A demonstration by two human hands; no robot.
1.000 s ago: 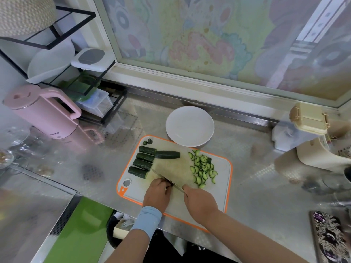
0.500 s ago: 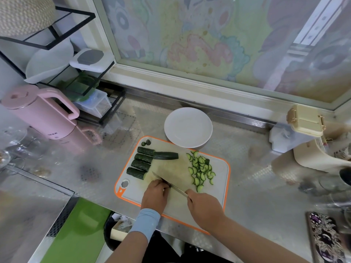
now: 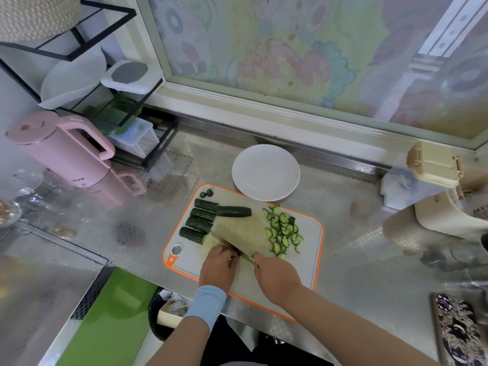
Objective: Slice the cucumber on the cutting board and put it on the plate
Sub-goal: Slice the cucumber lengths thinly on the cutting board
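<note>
Head view: the pink kettle's (image 3: 60, 151) label is too small to read. On the steel bench (image 3: 369, 260), one orange-rimmed cutting board (image 3: 309, 260) carries four cucumber chunks (image 3: 198, 224), one longer piece (image 3: 235, 211) and the slices (image 3: 284, 233). One white plate (image 3: 265, 171) sits just beyond it. The right hand's (image 3: 277, 278) fingers wrap the knife (image 3: 224, 241). The left hand's (image 3: 217, 266) fingers curl beside the blade, their hold hidden.

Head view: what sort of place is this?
Probably a home kitchen counter: an orange-edged cutting board with cucumber slices, a white plate behind it, a pink kettle at left.

Right hand (image 3: 277, 280) holds knife (image 3: 224, 241) over cutting board (image 3: 309, 254)
</note>
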